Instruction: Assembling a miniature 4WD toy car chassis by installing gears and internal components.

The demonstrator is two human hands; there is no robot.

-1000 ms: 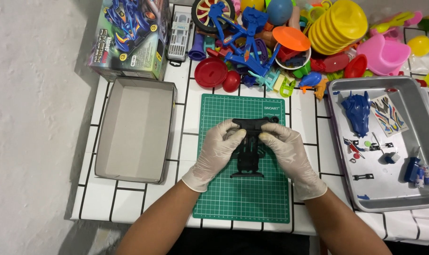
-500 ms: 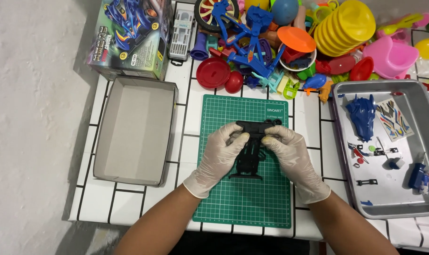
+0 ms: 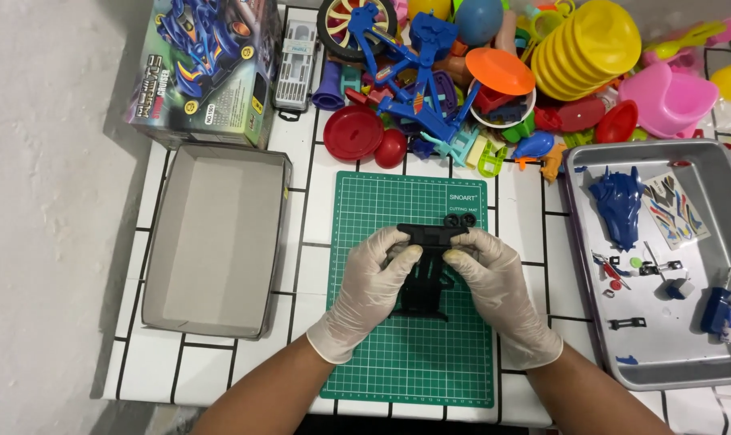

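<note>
Both my hands wear pale latex gloves and grip a black plastic toy-car chassis (image 3: pixel 427 278) over a green cutting mat (image 3: pixel 414 358). My left hand (image 3: pixel 371 288) holds the chassis on its left side, thumb near the front end. My right hand (image 3: pixel 494 290) holds the right side, thumb pressing the front bar. Two small black wheels (image 3: pixel 460 220) lie on the mat just beyond the chassis front.
An empty grey cardboard box tray (image 3: pixel 214 242) sits left of the mat, with the colourful kit box lid (image 3: pixel 204 68) behind it. A metal tray (image 3: pixel 679 354) at right holds a blue car body (image 3: pixel 617 205), a sticker sheet and small parts. A heap of colourful plastic toys (image 3: pixel 494 80) fills the back.
The hands and chassis have stayed in nearly the same place on the mat; the fingers have shifted slightly around the chassis front.
</note>
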